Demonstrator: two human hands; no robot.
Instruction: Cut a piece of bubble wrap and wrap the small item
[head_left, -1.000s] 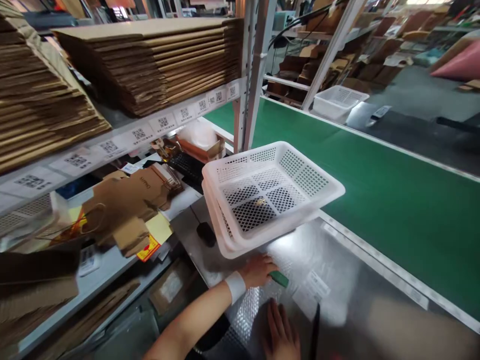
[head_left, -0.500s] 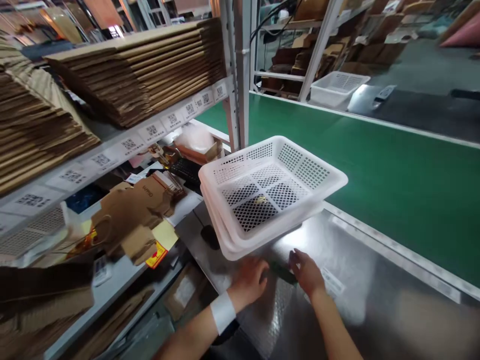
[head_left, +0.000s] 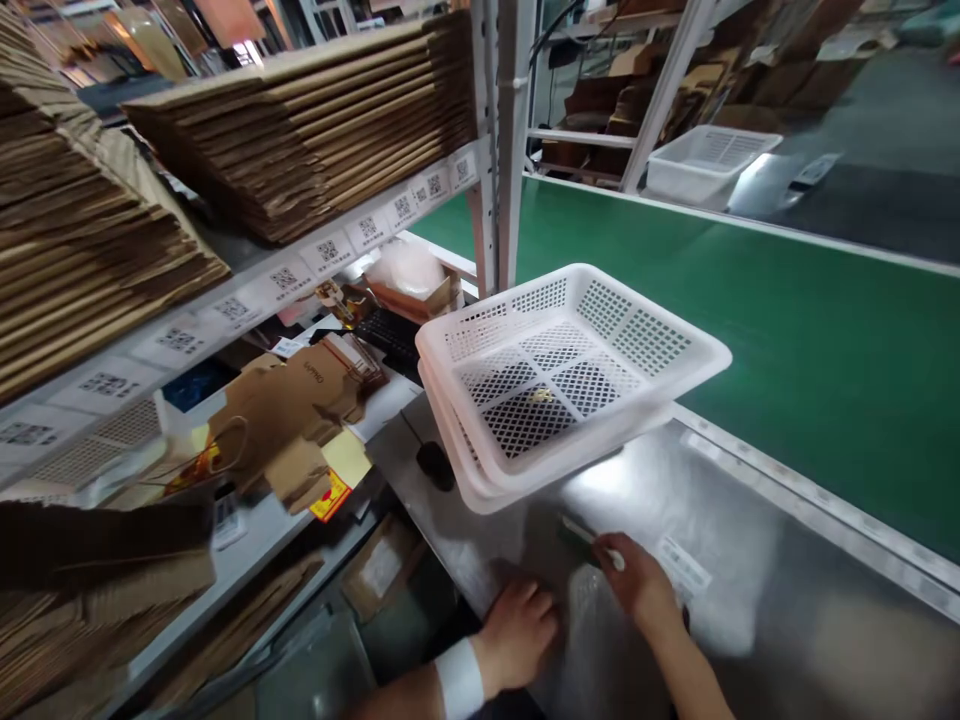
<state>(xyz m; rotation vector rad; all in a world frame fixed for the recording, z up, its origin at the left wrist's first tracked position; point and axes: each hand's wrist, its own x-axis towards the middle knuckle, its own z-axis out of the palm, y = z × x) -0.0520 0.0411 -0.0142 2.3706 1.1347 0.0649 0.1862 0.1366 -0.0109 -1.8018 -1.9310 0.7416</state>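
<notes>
Right hand pinched round a small flat green and white strip, grip clenched on its near end, far end lying on or just above the shiny embossed metal tabletop, just in front of the stacked white perforated plastic baskets. Left hand, white band at the wrist, rested flat on the tabletop near the strip, grip released, holding nothing. Sheet of clear bubbled film seemingly lying between the two hands, though too blurred to tell for sure.

Best handled, by judgement, with the pinch kept light and close to the strip's end, so the thin piece stayed flat and did not bend. Left palm well used as a weight on the film, pressed steady beside the strip. Care needed with the basket rim hanging over the tabletop just beyond the strip: knuckles kept low and clear of it.

To the far right, green conveyor belt; to the left, brown flattened cardboard boxes stacked on a shelf
</notes>
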